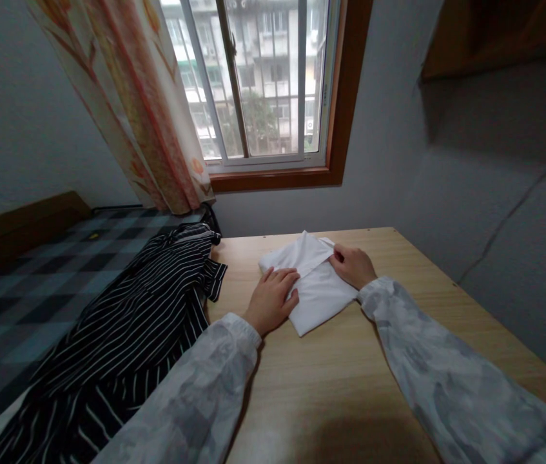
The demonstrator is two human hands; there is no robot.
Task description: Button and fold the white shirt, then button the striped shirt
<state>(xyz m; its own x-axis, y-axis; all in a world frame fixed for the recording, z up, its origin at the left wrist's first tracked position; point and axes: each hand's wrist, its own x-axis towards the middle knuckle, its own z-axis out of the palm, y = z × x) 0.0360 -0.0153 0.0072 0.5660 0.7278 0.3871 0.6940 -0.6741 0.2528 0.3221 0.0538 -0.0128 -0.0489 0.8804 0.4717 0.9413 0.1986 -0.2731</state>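
A folded piece of white cloth [318, 290] lies on the pale wooden table [321, 380], its kind unclear. My left hand [273, 296] rests on the cloth's left side, palm down with the fingers laid out flat. At the upper right edge of the cloth, my right hand [351, 265] pinches a corner between thumb and fingers. A fold runs across the cloth between the two hands. Both forearms are in grey-and-white patterned sleeves.
Left of the table, a black garment with white stripes [142, 316] lies over a checked bedspread [74, 258] and the table's left edge. Behind stand a window [263, 84] and a flowered curtain [142, 109]. A wooden shelf [499, 38] hangs at upper right.
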